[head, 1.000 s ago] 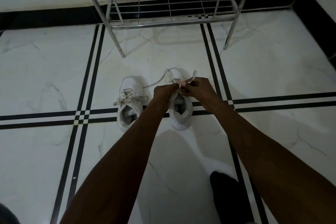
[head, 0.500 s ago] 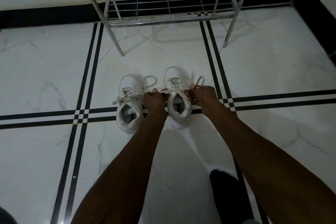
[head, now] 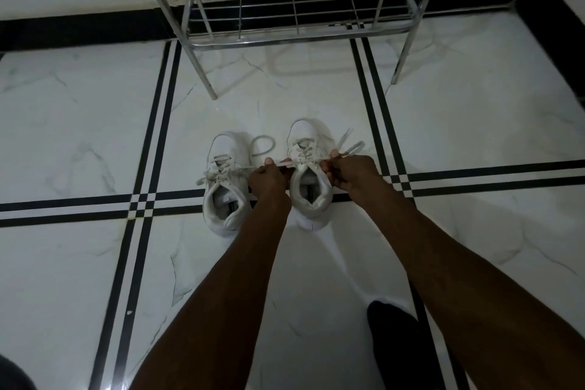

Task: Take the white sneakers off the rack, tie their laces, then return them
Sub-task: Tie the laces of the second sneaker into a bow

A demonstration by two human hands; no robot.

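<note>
Two white sneakers stand side by side on the marble floor, toes pointing to the rack. The left sneaker [head: 225, 187] has its laces in a bow. My left hand [head: 268, 181] and my right hand [head: 351, 172] flank the right sneaker [head: 308, 174]. Each hand pinches one lace end [head: 353, 147] and the lace runs taut across the shoe's tongue. A loop of lace [head: 263, 146] lies on the floor between the two toes.
The metal shoe rack [head: 297, 35] stands just beyond the sneakers, its lowest wire shelf bare. A black skirting runs along the wall behind it. A dark foot [head: 395, 336] rests on the floor at lower right. Black inlay stripes cross the white tiles.
My hands have moved apart from over the right sneaker's tongue to either side of it, drawing the lace out flat and tight. The sneakers have stayed in place.
</note>
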